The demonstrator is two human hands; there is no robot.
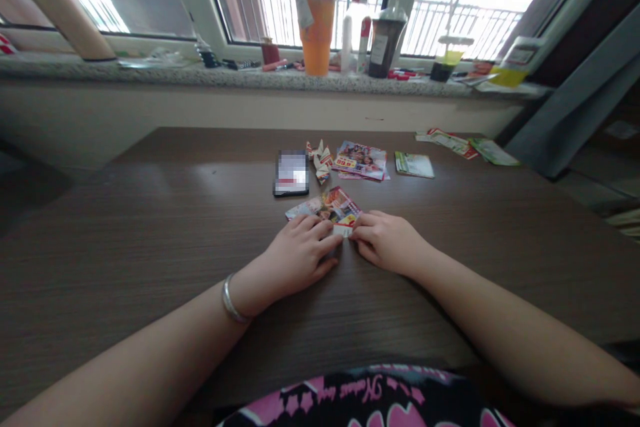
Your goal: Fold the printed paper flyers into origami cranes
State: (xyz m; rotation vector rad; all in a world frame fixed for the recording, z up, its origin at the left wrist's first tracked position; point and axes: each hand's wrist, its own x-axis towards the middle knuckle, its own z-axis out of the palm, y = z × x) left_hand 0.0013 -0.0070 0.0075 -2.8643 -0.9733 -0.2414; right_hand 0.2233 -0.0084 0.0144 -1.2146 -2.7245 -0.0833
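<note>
A colourful printed sheet of paper [336, 203] lies on the table in front of me, with a white strip along its near edge. My left hand [303, 250] rests over its lower left part, palm down, fingers stretched and the thumb apart on the tabletop. At the lower right corner, my right hand [387, 240] has its fingers closed on the paper's edge. Just beyond the sheet are a phone [291, 173] with a blurred screen and a folded paper figure [321, 161]. Part of the sheet is hidden under my fingers.
Behind the sheet on the brown table [150, 213] lie a stack of printed leaflets [363, 160], a small green-and-white card stack [415, 165] and paper strips [453, 143]. A windowsill [240, 78] holds an orange drink cup [316, 27], a dark drink cup [386, 43] and bottles.
</note>
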